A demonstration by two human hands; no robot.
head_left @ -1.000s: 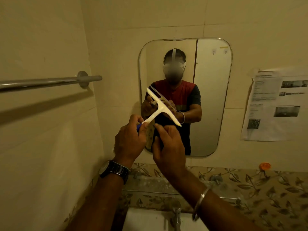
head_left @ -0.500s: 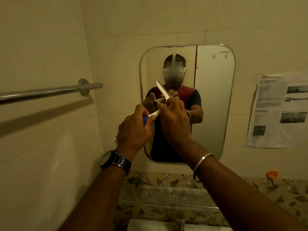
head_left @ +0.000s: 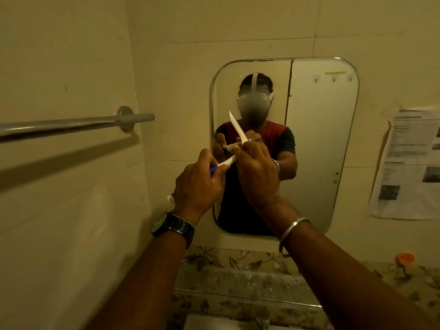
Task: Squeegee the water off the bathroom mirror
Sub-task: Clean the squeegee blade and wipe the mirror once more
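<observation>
Squeegee (head_left: 238, 129) raised in front of the mirror (head_left: 321, 139), close to the glass but, by the look of it, not yet pressed against it. Blade seen edge-on, tilted, tip pointing upward. Left grip (head_left: 197, 184) wrapped firmly round the blue-and-white handle, placed as for driving and steering the stroke. Right grip (head_left: 257, 172) curled at the junction of handle and blade, fingers (head_left: 248, 146) pinching the head, probably to turn or square the blade before a pass. Both set level with the middle of the mirror's left half. Likely next need: rubber edge laid flat to the glass and carried to the top. Water on the glass too faint to make out. Towel rail (head_left: 71, 125) on the left wall and printed sheet (head_left: 409, 163) beside the mirror, well apart from the work.
</observation>
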